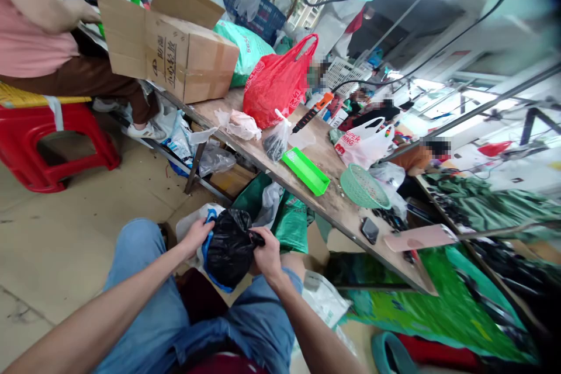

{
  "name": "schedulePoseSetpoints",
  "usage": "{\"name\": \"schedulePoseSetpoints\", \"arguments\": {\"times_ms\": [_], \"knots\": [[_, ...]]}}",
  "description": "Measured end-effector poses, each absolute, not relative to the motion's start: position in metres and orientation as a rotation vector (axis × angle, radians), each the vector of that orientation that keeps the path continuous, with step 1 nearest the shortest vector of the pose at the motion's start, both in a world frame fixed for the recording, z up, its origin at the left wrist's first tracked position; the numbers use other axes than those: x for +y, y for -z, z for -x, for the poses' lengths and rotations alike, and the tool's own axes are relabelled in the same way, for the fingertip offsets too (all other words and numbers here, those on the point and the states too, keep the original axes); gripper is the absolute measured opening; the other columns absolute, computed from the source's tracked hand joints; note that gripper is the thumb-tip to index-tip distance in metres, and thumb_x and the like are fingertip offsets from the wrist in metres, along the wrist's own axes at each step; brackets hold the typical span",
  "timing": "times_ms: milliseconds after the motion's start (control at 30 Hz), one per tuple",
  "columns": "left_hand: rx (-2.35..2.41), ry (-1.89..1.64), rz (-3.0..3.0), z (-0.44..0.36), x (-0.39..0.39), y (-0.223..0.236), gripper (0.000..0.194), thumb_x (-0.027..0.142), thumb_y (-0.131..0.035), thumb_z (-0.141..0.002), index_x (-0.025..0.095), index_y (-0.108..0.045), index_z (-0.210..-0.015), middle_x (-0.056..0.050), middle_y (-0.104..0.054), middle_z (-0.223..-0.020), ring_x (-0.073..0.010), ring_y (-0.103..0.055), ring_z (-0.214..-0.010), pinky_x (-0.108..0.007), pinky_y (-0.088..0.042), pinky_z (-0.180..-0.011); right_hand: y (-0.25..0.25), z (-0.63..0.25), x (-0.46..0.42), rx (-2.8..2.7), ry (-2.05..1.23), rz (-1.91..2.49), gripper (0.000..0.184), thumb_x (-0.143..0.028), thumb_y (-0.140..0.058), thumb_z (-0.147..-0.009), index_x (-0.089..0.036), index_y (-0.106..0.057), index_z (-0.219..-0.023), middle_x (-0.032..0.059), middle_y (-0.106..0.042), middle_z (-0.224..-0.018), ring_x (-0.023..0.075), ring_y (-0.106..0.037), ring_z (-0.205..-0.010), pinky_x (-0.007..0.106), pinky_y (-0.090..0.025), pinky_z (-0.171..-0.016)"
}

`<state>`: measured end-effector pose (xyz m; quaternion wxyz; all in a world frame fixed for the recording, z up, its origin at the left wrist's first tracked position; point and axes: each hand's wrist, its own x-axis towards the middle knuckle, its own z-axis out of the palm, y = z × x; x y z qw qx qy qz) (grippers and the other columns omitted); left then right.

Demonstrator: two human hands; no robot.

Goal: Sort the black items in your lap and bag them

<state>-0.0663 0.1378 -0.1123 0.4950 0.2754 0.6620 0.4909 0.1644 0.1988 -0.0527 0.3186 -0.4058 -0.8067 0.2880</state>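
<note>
A black plastic bag (228,250), bulging with contents I cannot see, sits over my lap. My right hand (267,255) grips its gathered neck. My left hand (196,236) holds the bag's other side, where a blue strip or band (211,217) runs along its edge and a white plastic bag (189,228) shows behind it. Both forearms reach forward over my blue denim shorts (146,298).
A long wooden workbench (333,201) runs diagonally ahead, bearing a green tray (305,171), a green basket (363,187), a phone (370,230), a red bag (276,83) and a cardboard box (188,52). A seated person (39,29) works at the left; others sit beyond.
</note>
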Motion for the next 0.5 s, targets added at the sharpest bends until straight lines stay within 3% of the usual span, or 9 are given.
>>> {"name": "schedulePoseSetpoints", "arguments": {"times_ms": [100, 233, 367, 500], "knots": [[1.578, -1.156, -0.691, 0.067, 0.132, 0.105, 0.047, 0.055, -0.053, -0.073, 0.014, -0.066, -0.092, -0.009, -0.071, -0.090, -0.0300, -0.065, -0.090, -0.037, -0.048, -0.079, 0.065, -0.186, 0.217, -1.989, -0.720, 1.344, 0.034, -0.012, -0.049, -0.073, -0.016, -0.073, -0.097, 0.0031, -0.067, -0.098, 0.0144, -0.062, -0.092, 0.025, -0.048, -0.087], [1.561, -1.135, -0.679, 0.065, 0.130, 0.101, 0.050, 0.055, -0.053, -0.071, 0.013, -0.066, -0.093, -0.009, -0.071, -0.088, -0.0283, -0.064, -0.086, -0.035, -0.048, -0.073, 0.069, -0.209, 0.239, -1.797, -0.609, 1.557, 0.035, -0.022, -0.052, -0.076, -0.013, -0.073, -0.103, 0.0063, -0.068, -0.101, 0.0185, -0.063, -0.093, 0.030, -0.048, -0.090], [1.611, -1.112, -0.662, 0.064, 0.133, 0.102, 0.049, 0.055, -0.051, -0.073, 0.013, -0.064, -0.092, -0.010, -0.068, -0.087, -0.0275, -0.063, -0.084, -0.034, -0.047, -0.068, 0.062, -0.201, 0.224, -1.858, -0.647, 1.402, 0.026, -0.028, -0.057, -0.084, -0.014, -0.071, -0.100, 0.0054, -0.066, -0.100, 0.0164, -0.061, -0.094, 0.029, -0.047, -0.090], [1.648, -1.094, -0.708, 0.066, 0.137, 0.101, 0.047, 0.053, -0.042, -0.084, 0.014, -0.062, -0.100, -0.010, -0.068, -0.098, -0.0252, -0.064, -0.092, -0.031, -0.050, -0.074, 0.055, -0.189, 0.190, -2.014, -0.854, 1.124, 0.016, -0.021, -0.058, -0.088, -0.018, -0.070, -0.097, 0.0035, -0.064, -0.099, 0.0122, -0.060, -0.094, 0.024, -0.048, -0.088]]}}
